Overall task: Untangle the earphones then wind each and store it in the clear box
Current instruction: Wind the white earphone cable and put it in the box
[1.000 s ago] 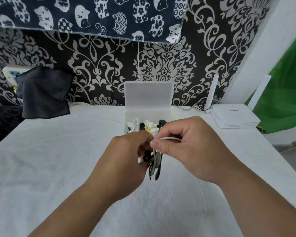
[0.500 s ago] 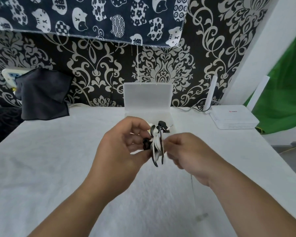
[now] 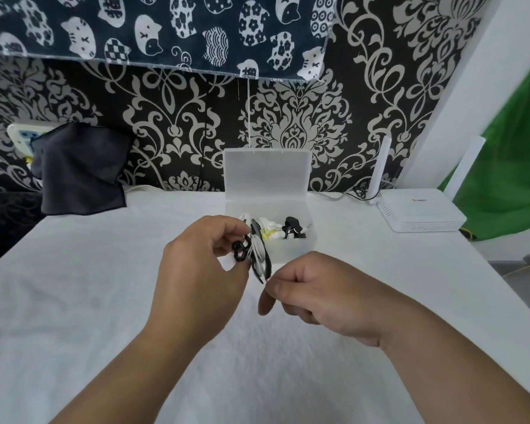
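Low at centre frame, my left hand [image 3: 202, 270] pinches the coiled earphones [image 3: 259, 258], black and white, above the white table [image 3: 74, 301]. Just right of it, my right hand [image 3: 325, 295] curls at the coil's lower tip; I cannot tell whether it grips a cable. Behind, the clear box [image 3: 291, 250] stands open, and the coil partly hides the stored earphones [image 3: 291, 229] inside.

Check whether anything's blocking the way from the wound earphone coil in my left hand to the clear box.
Nothing visible does. The left hand holds the earphone coil just in front of the clear box, whose lid stands open at the back. Other earphones already lie inside.
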Available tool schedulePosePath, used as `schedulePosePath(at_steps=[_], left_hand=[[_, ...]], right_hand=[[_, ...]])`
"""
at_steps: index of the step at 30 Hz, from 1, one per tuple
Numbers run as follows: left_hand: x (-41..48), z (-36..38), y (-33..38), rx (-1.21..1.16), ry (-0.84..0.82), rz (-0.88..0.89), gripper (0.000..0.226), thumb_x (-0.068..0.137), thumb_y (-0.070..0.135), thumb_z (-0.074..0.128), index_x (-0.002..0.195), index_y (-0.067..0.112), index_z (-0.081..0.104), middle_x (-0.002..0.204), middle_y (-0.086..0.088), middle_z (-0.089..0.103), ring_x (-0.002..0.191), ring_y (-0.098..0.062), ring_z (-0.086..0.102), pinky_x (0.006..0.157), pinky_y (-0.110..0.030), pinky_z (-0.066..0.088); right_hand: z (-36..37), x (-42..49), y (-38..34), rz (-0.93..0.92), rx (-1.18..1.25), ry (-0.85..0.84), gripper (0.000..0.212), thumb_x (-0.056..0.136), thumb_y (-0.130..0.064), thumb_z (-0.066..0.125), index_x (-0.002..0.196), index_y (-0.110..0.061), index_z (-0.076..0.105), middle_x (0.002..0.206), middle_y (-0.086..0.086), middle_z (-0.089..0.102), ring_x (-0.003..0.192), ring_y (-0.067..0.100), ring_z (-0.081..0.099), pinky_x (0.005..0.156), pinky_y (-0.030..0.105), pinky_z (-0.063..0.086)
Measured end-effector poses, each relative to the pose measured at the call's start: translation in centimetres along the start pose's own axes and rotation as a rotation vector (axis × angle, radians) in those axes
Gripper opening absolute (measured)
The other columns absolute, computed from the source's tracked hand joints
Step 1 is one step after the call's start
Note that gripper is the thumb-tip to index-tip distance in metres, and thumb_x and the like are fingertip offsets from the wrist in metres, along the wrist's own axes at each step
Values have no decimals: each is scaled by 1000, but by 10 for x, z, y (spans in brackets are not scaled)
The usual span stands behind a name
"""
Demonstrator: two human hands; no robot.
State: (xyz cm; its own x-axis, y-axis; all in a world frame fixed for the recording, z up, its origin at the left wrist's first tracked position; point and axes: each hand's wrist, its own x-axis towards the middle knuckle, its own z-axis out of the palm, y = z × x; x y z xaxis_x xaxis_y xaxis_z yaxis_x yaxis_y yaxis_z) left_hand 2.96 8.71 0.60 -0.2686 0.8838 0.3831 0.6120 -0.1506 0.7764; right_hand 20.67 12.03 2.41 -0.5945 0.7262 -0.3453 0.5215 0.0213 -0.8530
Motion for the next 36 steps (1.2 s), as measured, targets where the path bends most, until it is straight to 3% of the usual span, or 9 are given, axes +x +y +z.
schedulePosePath(at_steps=[7,13,17,24,28,30,34,36], left_hand=[[0,-1,1,93,5,116,43,72,0,79,95,34,67,88,23,65,92,1,61,79,-2,43],[-2,3,0,-37,44,41,43,72,3,82,92,37,66,82,17,68,82,-5,65,78,-14,52],[-3,2,1,17,11,85,45,71,1,81,92,38,66,84,20,67,85,-4,65,77,-12,50],[1,-4,1,72,-125,197,48,72,-3,81,93,37,68,90,23,65,86,-5,65,80,-19,53],[-2,0,5,183,-243,302,45,70,-7,73,87,34,66,85,18,63,80,-7,61,68,-22,48],[-6,3,7,206,-281,312,46,71,-4,70,90,37,59,83,16,63,79,-8,61,66,-27,49],[-11,5,6,12,-327,188,61,77,0,76,107,45,48,97,21,63,94,-5,64,83,-23,52],[-10,4,7,-101,-322,145,57,77,-2,78,105,40,52,96,17,65,94,-9,66,86,-24,53]], right_hand=[[-7,-5,-4,-18,-19,-18,35,102,-31,51,84,-13,75,55,-8,36,51,12,28,57,29,26],[-3,-6,-6,-30,3,-88,36,103,-26,50,83,-10,74,53,-8,35,51,10,29,56,26,27],[-3,-6,-7,-46,7,-55,36,103,-26,51,81,-9,74,53,-8,35,51,10,29,55,25,27],[-26,-11,-9,-64,81,208,31,93,-26,64,67,-13,72,49,-8,34,46,8,29,55,28,25],[-19,-15,-16,-209,76,153,22,81,-31,62,73,-14,73,50,-5,32,49,13,26,56,34,21],[-18,-15,-19,-257,74,198,22,82,-31,62,76,-13,74,49,-6,34,48,12,28,52,29,23],[-28,-12,-14,-237,25,493,26,94,-20,62,71,-14,72,40,-16,39,40,3,39,45,13,29],[-31,-9,-8,-190,59,572,29,96,-19,60,71,-14,71,40,-18,41,40,1,40,46,14,30]])
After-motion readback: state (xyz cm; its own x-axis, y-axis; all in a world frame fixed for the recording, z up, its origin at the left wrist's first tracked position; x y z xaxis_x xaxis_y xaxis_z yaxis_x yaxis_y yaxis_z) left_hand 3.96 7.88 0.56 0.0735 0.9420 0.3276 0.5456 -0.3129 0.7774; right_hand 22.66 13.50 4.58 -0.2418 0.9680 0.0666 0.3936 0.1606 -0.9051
